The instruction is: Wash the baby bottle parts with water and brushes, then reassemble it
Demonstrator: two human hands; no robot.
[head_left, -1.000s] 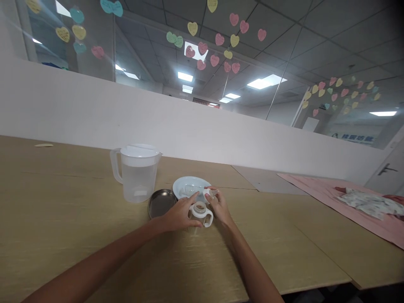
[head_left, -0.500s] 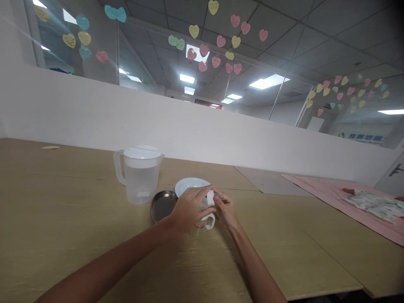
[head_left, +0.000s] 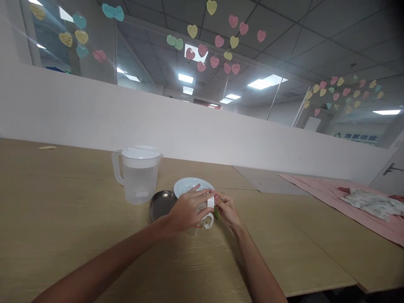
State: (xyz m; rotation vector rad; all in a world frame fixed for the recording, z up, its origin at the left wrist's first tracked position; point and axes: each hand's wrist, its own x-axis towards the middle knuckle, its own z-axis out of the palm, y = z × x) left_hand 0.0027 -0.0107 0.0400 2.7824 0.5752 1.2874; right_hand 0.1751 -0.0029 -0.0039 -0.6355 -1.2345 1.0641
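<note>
My left hand (head_left: pixel 188 210) is wrapped round a small clear bottle with a white cap (head_left: pixel 210 202), held tilted on its side with the cap toward the right. The fingers of my right hand (head_left: pixel 227 210) are closed at the cap's end; what they pinch is too small to make out. Beneath the hands stands a clear cup with a white handle (head_left: pixel 208 221), mostly hidden by my left hand. A green piece (head_left: pixel 216 212) shows just under my right fingers. Behind the hands lies a pale blue-white plate (head_left: pixel 183 184), and a round dark metal dish (head_left: pixel 161 205) sits beside my left wrist.
A lidded translucent pitcher (head_left: pixel 140 176) with liquid in it stands left of the dish. A pink cloth (head_left: pixel 318 187) with a patterned fabric (head_left: pixel 374 202) on it covers the table's right end. A low white wall (head_left: pixel 189 130) with glass above closes off the back.
The bottle's cap has dipped slightly, and my left index finger has lifted. More of the green piece shows below my right fingers. The view has shifted a little.
</note>
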